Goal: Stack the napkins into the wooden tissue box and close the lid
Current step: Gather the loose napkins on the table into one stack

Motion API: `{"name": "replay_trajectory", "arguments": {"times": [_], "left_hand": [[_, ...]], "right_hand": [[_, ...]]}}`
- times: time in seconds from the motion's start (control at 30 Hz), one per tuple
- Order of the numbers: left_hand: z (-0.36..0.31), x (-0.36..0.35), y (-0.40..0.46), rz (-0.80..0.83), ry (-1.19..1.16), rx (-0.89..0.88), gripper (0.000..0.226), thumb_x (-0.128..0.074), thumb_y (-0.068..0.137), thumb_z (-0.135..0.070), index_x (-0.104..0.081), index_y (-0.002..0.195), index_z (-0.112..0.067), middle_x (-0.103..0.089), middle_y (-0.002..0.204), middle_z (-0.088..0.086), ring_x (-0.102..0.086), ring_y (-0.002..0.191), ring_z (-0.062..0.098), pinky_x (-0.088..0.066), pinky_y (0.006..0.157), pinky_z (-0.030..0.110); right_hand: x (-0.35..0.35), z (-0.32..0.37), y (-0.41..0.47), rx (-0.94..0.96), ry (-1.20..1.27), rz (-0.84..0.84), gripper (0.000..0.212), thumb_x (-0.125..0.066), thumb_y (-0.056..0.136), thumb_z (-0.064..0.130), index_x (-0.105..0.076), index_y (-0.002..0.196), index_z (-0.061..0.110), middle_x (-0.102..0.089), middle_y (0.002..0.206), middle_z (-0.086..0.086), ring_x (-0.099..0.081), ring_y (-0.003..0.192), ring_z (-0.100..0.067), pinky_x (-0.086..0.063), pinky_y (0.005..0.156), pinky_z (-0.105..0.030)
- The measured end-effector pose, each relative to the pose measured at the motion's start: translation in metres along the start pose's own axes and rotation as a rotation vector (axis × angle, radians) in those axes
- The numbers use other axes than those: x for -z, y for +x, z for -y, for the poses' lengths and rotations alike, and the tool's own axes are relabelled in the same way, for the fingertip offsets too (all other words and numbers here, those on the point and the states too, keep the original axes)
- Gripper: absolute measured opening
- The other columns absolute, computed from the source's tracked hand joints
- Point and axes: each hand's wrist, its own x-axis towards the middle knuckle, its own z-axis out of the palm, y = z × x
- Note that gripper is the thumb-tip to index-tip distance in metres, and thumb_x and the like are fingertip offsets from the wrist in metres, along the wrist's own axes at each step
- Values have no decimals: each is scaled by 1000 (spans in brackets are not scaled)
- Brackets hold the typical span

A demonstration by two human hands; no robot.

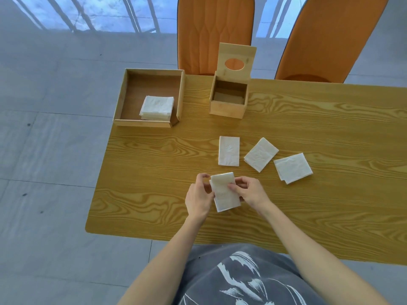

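Right at the near middle of the wooden table [308,119], the left hand [198,198] and the right hand [250,192] both pinch a folded napkin [223,195], fingers closed on its side edges. Beyond it three loose napkins [261,154] lie apart from one another on the tabletop. Farther back stands the wooden tissue box [228,107], its lid [235,60] tipped upright, with an oval hole. Left of it an open wooden tray [123,100] holds a napkin stack [156,107]. Two orange chairs [214,31] sit behind the table. No writing is readable; the grey shirt [242,276] bears only a white graphic.
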Motion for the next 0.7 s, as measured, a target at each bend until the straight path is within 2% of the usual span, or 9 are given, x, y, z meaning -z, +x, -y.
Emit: {"name": "replay_trajectory", "arguments": {"times": [0.07, 0.17, 0.3, 0.37, 0.43, 0.5, 0.57, 0.7], "left_hand": [[2, 3, 2, 22, -17, 2, 43, -75, 84, -28, -56, 122, -28, -72, 98, -11, -63, 92, 12, -43, 70, 27], [4, 6, 7, 55, -77, 31, 36, -73, 85, -29, -61, 118, -28, -76, 97, -11, -68, 86, 9, -51, 71, 30], [6, 3, 10, 85, -252, 99, 28, -70, 87, -32, -67, 114, -24, -78, 93, -7, -73, 80, 12, -60, 79, 43], [6, -1, 9, 95, -351, 136, 35, -65, 86, -47, -66, 115, -26, -77, 92, -5, -74, 79, 13, -61, 79, 48], [0, -4, 7, 107, -413, 164, 48, -66, 82, -56, -61, 120, -26, -76, 95, -4, -73, 84, 12, -61, 82, 44], [-7, -7, 3, 112, -402, 142, 51, -74, 81, -46, -54, 124, -28, -73, 97, -5, -70, 89, 10, -59, 84, 38], [-11, -12, 0, 107, -373, 122, 55, -77, 82, -33, -51, 130, -27, -71, 96, -6, -68, 88, 8, -58, 85, 37], [-16, -18, -1, 105, -373, 131, 55, -75, 85, -26, -51, 135, -24, -70, 98, -5, -68, 87, 9, -59, 85, 37]], "right_hand": [[-4, -4, 7, -12, -64, -32, 18, -78, 84, 23, -72, 99, 14, -76, 97, -3, -72, 92, -18, -60, 83, -44], [-7, -9, 12, -17, -152, -101, 16, -78, 83, 25, -73, 96, 17, -76, 97, -1, -71, 90, -15, -60, 83, -41], [-12, -5, 8, 22, -371, -213, 24, -76, 83, 33, -75, 100, 16, -73, 96, 4, -67, 89, -15, -55, 76, -31], [-16, -3, 5, 43, -524, -280, 23, -74, 83, 40, -73, 95, 20, -72, 91, 6, -67, 85, -16, -53, 68, -32], [-17, -3, 5, 54, -613, -339, 27, -75, 81, 44, -69, 96, 22, -69, 92, 7, -65, 86, -16, -51, 65, -32], [-15, -6, 5, 59, -607, -370, 36, -77, 78, 46, -64, 103, 24, -64, 96, 7, -62, 88, -15, -52, 67, -32], [-6, -7, 3, 61, -536, -418, 40, -75, 79, 48, -61, 107, 25, -61, 97, 7, -61, 88, -13, -51, 68, -32], [41, -7, 4, -26, -255, -671, 35, -64, 89, 45, -62, 114, 20, -66, 102, 2, -63, 95, -19, -49, 72, -32]]}}
